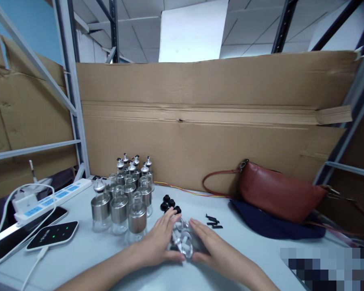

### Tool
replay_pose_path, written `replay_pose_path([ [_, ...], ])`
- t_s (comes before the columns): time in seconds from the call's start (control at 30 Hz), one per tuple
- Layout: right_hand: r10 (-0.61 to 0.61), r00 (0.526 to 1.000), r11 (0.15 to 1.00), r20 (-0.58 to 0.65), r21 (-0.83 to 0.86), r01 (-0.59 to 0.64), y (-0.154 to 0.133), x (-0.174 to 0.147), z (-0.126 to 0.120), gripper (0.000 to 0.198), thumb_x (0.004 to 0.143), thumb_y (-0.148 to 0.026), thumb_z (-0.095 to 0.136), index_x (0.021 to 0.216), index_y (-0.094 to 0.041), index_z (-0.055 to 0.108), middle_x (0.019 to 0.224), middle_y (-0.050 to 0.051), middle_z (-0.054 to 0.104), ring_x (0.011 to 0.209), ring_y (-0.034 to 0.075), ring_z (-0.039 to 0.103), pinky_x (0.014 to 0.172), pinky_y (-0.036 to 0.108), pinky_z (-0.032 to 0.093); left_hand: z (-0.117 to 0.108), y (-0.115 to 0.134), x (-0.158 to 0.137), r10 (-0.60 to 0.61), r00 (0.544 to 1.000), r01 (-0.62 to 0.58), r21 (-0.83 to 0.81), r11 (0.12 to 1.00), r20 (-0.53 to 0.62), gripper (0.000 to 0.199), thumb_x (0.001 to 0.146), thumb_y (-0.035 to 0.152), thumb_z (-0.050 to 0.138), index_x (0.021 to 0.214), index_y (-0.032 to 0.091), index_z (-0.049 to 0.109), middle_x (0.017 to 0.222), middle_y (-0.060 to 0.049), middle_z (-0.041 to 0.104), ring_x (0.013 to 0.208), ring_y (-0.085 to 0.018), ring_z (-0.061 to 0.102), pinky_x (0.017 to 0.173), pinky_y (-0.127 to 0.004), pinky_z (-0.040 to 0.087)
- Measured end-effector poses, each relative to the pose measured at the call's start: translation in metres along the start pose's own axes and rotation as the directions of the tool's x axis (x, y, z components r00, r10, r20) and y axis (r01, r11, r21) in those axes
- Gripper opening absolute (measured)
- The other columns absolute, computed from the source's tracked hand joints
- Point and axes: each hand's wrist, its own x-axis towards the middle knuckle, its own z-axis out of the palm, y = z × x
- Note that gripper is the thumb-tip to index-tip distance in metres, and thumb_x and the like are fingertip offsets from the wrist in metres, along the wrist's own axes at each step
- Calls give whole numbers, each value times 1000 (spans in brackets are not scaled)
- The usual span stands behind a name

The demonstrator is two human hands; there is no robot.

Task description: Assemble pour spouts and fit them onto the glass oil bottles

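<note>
My left hand (pixel 161 238) and my right hand (pixel 210 245) rest on the table on either side of a small heap of shiny, clear or silvery ring-like pieces (pixel 184 239). Both have their fingers stretched out, cupped round the heap. Part of it hides behind the fingers, and the exact kind of piece is hard to make out. Just beyond my left fingertips sit several round black caps (pixel 166 199). Left of that hand stand several glass bottles (pixel 137 216) with silver metal bands; the rear ones carry silver pourer tops (pixel 132 165). Small black strip-like pieces (pixel 212 221) lie beyond my right hand.
A red-brown handbag (pixel 279 190) lies on a dark blue cloth item (pixel 269 222) at the right. On the left are a white power strip (pixel 63 194), a phone-like device (pixel 53 235) and white cables (pixel 41 258). A cardboard wall (pixel 200 149) closes off the back.
</note>
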Motion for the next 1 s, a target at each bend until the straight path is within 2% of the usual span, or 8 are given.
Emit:
replay_pose_path([
  [0.17, -63, 997, 998, 34, 16, 62, 1, 2, 3, 71, 83, -32, 54, 145, -13, 27, 152, 11, 22, 141, 24, 18, 116, 45, 12, 4, -7, 1, 44, 997, -44, -3, 999, 63, 97, 69, 47, 71, 143, 10, 21, 150, -24, 20, 142, -31, 11, 114, -53, 18],
  [0.37, -65, 998, 997, 13, 28, 65, 1, 1, 3, 72, 83, -32, 55, 145, -11, 26, 152, 13, 21, 142, 24, 17, 116, 43, 14, 5, -9, 1, 65, 998, -65, 6, 998, 18, 96, 72, 50, 68, 144, 11, 18, 152, -22, 14, 143, -30, 8, 115, -52, 16],
  [0.53, -87, 996, 993, 35, 78, 84, -2, -1, 4, 69, 84, -33, 54, 146, -16, 27, 153, 9, 22, 141, 24, 18, 116, 43, 15, 2, -7, 0, 55, 997, -56, 20, 998, 49, 86, 77, 44, 65, 143, 10, 21, 151, -23, 20, 143, -29, 10, 115, -51, 19],
  [0.63, -93, 996, 990, 2, 105, 92, -4, -3, 3, 73, 83, -35, 56, 146, -17, 25, 154, 7, 15, 142, 23, 13, 117, 42, 13, -3, 0, -2, 89, 996, -88, 66, 994, 1, 80, 81, 44, 61, 143, 12, 22, 151, -21, 20, 143, -28, 10, 115, -51, 20],
  [0.77, -117, 986, 981, -121, 140, 134, -6, -8, -3, 69, 87, -40, 50, 148, -22, 20, 156, 4, 8, 143, 19, 9, 117, 40, 11, -19, 20, -9, 149, 984, -132, 160, 978, -102, 70, 85, 40, 56, 142, 17, 21, 151, -18, 20, 143, -28, 14, 113, -51, 23],
  [0.87, -132, 968, 974, -214, 153, 167, -9, -10, -9, 64, 89, -42, 47, 147, -28, 22, 156, 2, 11, 143, 20, 12, 117, 42, 12, -40, 30, -22, 253, 935, -179, 282, 942, -249, 51, 90, 31, 48, 137, 22, 30, 147, -13, 29, 140, -27, 21, 112, -49, 28],
  [0.93, -131, 958, 974, -253, 150, 173, -11, -12, -12, 60, 89, -43, 46, 145, -30, 28, 156, 2, 15, 142, 22, 16, 116, 44, 15, -55, 30, -34, 318, 861, -161, 381, 910, -397, 40, 91, 26, 45, 130, 26, 38, 141, -10, 38, 138, -26, 26, 112, -49, 29],
  [1.0, -136, 953, 974, -271, 139, 178, -13, -11, -14, 55, 89, -44, 45, 141, -29, 35, 155, 3, 20, 141, 24, 20, 115, 45, 19, -68, 22, -46, 321, 770, -76, 420, 904, -551, 37, 90, 23, 46, 126, 27, 40, 137, -8, 42, 137, -26, 28, 112, -50, 28],
])
